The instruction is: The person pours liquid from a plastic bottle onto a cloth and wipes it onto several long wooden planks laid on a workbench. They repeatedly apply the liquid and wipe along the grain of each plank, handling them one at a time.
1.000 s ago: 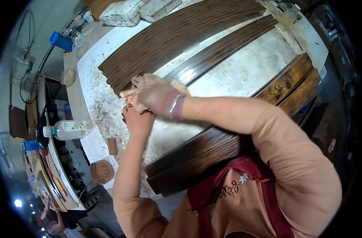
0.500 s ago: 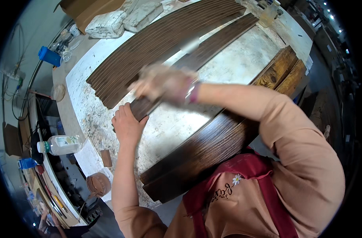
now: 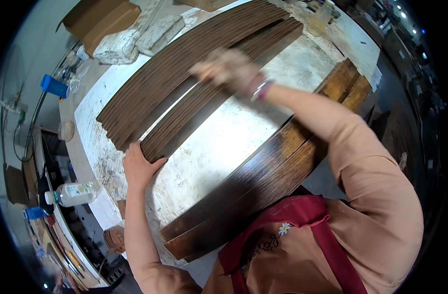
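My left hand (image 3: 139, 165) is at the near left end of a narrow bundle of dark brown wooden strips (image 3: 184, 113), its thumb and fingers spread around that end. The strips stand side by side with their thin edges up. Over the bundle's middle is my right hand (image 3: 229, 71), smeared by motion, so its fingers and anything in them cannot be made out. Just beyond, separated by a narrow gap, lies a wider row of similar strips (image 3: 150, 93). Nearer my body, dark glossy brown boards (image 3: 243, 181) rest along the table edge.
The strips lie on a white, stained tabletop (image 3: 204, 152). Wrapped white blocks (image 3: 117, 47) and an open cardboard box (image 3: 103, 22) stand at the far left. A jar of yellowish liquid (image 3: 320, 19) is at the far right. A clear bottle (image 3: 74, 194) and a brown tape roll (image 3: 114, 238) sit left.
The narrow piece between my hands showed one broad face; now several thin edges face up. My right hand has swept away from my left, further along the strips. The view has shifted slightly.
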Motion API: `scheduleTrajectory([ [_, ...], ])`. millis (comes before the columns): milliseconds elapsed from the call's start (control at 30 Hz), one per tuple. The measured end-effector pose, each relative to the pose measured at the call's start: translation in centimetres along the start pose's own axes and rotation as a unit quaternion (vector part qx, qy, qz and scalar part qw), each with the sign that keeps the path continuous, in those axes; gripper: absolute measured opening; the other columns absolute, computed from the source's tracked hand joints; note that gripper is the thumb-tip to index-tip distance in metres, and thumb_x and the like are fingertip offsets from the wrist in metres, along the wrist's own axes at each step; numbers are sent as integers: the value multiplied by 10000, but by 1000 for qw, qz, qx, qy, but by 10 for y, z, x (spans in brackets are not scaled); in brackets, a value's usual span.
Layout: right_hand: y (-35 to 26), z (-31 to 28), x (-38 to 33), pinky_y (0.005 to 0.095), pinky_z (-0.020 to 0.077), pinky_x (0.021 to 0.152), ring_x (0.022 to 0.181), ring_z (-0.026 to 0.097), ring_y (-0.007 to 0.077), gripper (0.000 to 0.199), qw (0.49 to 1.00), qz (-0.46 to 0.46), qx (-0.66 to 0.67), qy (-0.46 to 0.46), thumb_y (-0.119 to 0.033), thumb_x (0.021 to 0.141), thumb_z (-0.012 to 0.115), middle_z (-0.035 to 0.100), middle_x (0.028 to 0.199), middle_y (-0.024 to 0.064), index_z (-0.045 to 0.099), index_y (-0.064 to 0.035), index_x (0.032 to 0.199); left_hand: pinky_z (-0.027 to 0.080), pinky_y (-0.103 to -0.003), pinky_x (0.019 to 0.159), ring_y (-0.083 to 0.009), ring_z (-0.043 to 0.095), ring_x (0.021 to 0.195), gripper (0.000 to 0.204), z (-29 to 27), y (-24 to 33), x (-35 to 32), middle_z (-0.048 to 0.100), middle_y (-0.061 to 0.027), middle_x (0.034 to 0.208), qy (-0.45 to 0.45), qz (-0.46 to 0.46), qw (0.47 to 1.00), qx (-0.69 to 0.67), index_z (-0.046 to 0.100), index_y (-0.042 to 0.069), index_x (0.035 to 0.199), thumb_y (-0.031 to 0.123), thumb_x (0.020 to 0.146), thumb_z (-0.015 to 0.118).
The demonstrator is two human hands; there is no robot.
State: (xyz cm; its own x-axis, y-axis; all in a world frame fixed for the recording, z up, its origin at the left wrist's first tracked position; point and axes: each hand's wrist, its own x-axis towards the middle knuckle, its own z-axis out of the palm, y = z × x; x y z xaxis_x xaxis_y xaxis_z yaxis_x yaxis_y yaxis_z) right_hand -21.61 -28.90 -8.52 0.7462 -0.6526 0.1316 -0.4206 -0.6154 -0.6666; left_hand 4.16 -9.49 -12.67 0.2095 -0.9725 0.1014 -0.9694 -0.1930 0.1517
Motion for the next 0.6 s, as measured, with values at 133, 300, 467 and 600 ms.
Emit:
scheduleTrajectory([
  [133, 56, -45, 9, 211, 498, 568, 730, 561, 118, 136, 996, 62, -52, 30, -119, 913, 479, 587, 1075, 63, 608, -103, 954, 429, -446, 881, -340, 559, 1055, 841, -2, 1, 3, 581, -149, 1119, -22, -14, 1000, 0, 510, -14, 1225, 421, 602, 870],
  [300, -16, 66, 17, 310, 416, 1029, 1230, 519, 176, 362, 943, -150, -297, 5, -308, 900, 486, 559, 1307, 92, 602, -81, 1156, 428, -446, 892, -348, 558, 1062, 858, -3, 7, 10, 576, -155, 1117, -36, -19, 999, 3, 505, -22, 1237, 428, 604, 869],
  [467, 85, -26, 14, 273, 537, 901, 1094, 637, 178, 236, 782, 33, 622, -37, -49, 884, 558, 653, 1208, 141, 620, -5, 1107, 414, -468, 947, -370, 552, 1100, 895, -2, 5, 0, 584, -197, 1139, -36, -39, 999, -9, 469, -20, 1275, 381, 591, 885],
  [600, 141, -126, -8, 257, 549, 771, 1023, 651, 183, 202, 941, 167, -293, 30, -80, 927, 546, 685, 1097, 103, 603, -50, 1119, 385, -491, 989, -364, 520, 1157, 972, -3, 12, 4, 540, -194, 1231, -44, -6, 998, 55, 440, -13, 1326, 461, 594, 867],
])
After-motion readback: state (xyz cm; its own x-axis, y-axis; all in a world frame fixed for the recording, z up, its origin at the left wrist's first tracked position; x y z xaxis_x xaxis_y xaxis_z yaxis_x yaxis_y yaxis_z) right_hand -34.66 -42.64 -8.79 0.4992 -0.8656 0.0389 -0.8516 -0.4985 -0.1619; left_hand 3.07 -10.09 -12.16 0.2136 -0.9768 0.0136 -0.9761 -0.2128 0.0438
